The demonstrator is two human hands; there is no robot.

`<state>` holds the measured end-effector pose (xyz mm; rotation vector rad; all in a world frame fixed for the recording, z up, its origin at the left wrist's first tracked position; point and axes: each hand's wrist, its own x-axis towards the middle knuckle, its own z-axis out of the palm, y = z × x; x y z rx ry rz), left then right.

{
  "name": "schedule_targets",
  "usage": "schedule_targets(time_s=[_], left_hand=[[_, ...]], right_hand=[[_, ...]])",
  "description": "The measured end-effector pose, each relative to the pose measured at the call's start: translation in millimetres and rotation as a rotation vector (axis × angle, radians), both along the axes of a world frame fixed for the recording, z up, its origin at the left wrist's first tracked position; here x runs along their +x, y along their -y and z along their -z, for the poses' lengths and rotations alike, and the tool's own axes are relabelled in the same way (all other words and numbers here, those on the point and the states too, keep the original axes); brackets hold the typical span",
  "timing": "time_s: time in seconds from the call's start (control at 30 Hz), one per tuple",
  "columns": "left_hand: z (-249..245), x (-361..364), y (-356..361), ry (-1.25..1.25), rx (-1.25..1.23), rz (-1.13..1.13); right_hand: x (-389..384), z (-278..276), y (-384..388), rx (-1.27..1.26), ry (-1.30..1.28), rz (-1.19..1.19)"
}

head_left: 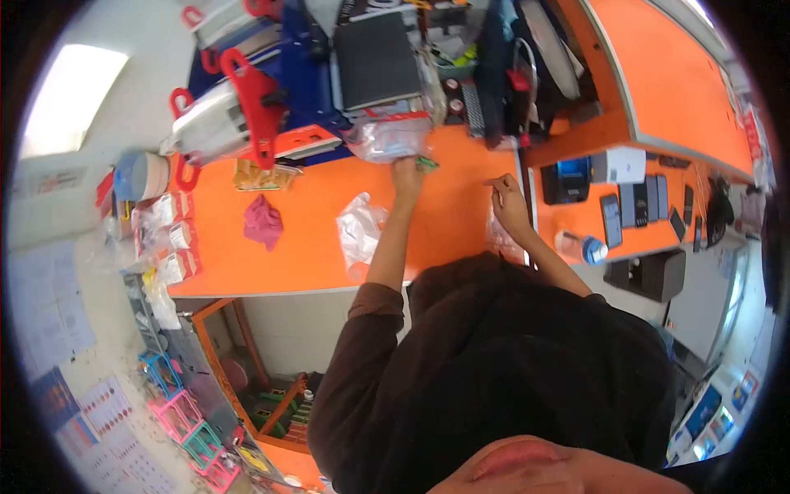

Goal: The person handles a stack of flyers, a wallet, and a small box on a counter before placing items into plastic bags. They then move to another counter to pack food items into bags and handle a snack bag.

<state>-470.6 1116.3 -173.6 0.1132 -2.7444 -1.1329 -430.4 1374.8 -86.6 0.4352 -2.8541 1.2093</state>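
My left hand (406, 177) reaches across the orange table, its fingers closed at the lower edge of a clear plastic bag (388, 138). Part of those fingers is hidden, and a small green item (426, 164) shows just beside them. Farther right, my right hand (512, 207) hovers over the table with a finger stretched out to the left, holding nothing that I can see. A crumpled clear plastic bag (360, 229) lies left of my left forearm. Another piece of clear plastic (499, 234) lies close to my right wrist, partly covered.
A pink cloth (262, 222) and a yellowish packet (265, 176) lie on the left. Red-and-silver clamp-like items (222, 119) and a black notebook (377, 62) crowd the back. Phones (611, 221) and a blue-capped container (583, 246) stand on the right section, beneath an orange shelf (658, 82).
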Motion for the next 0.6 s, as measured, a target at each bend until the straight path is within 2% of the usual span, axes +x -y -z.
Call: schedule_targets(time_s=[0.07, 0.13, 0.2, 0.23, 0.27, 0.33, 0.37, 0.43, 0.47, 0.53, 0.6], left_hand=[[37.5, -2.4, -1.4, -0.031, 0.004, -0.125], [23.5, 3.6, -5.0, -0.033, 0.008, -0.198], [28.7, 10.9, 10.1, 0.056, 0.113, -0.071], [24.8, 9.6, 13.3, 0.118, 0.209, 0.024], [20.4, 16.0, 14.6, 0.118, 0.206, 0.025], [-22.6, 46.2, 22.0, 0.112, 0.490, 0.025], [-34.6, 63.8, 29.6, 0.113, 0.475, 0.015], [-54.1, 101.5, 50.9, 0.096, 0.816, -0.224], [-58.0, 124.6, 69.6, 0.162, 0.881, -0.313], [-65.3, 168.6, 93.9, 0.217, 0.938, -0.407], [-78.1, 203.0, 103.1, 0.122, 1.251, -0.564]], right_hand=[[22.8, 27.7, -45.4, 0.092, 0.082, -0.047], [48.1, 44.5, -78.9, 0.112, 0.195, -0.019], [71.4, 62.4, -98.2, 0.161, 0.220, 0.074], [76.4, 71.8, -102.9, 0.188, 0.207, 0.122], [78.7, 81.9, -104.1, 0.210, 0.192, 0.165], [75.3, 94.7, -101.6, 0.182, 0.186, 0.132], [70.1, 88.2, -93.4, 0.234, 0.128, 0.112], [53.3, 100.0, -79.2, 0.383, 0.012, 0.065], [54.1, 111.6, -76.5, 0.364, 0.012, 0.053], [43.3, 67.8, -60.2, 0.583, 0.259, 0.102], [27.3, 78.3, -52.2, 0.625, 0.256, 0.094]])
